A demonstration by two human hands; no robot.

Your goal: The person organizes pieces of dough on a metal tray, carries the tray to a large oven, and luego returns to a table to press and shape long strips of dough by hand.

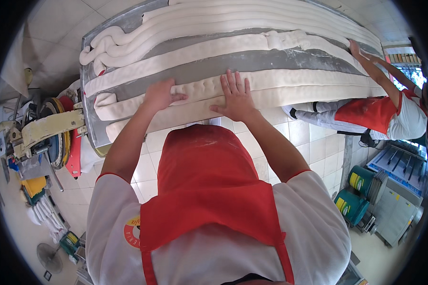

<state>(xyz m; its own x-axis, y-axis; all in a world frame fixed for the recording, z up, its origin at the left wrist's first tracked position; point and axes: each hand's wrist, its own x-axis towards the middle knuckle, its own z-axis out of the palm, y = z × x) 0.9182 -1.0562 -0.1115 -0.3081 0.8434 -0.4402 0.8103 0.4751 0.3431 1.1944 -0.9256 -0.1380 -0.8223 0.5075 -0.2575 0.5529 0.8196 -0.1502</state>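
Observation:
A long, pale strip of dough (199, 88) lies across the grey table (128, 85) before me, with a row of shallow dents between my hands. My left hand (160, 96) is curled over this strip, thumb stretched to the right and fingertips partly hidden. Flat on the same dough, further right, rests my right hand (235, 99) with its fingers spread. Another smooth dough strip (185, 115) runs along the near table edge, beneath my wrists. The left end of the dented strip is folded over on itself.
Further back lie a separate dough strip (195, 50) and several ropes (176, 28) side by side. At the right, a co-worker in a red apron (368, 114) reaches onto the dough. A cream-coloured machine arm (52, 126) stands beside the left table end; green motors (352, 206) are at lower right.

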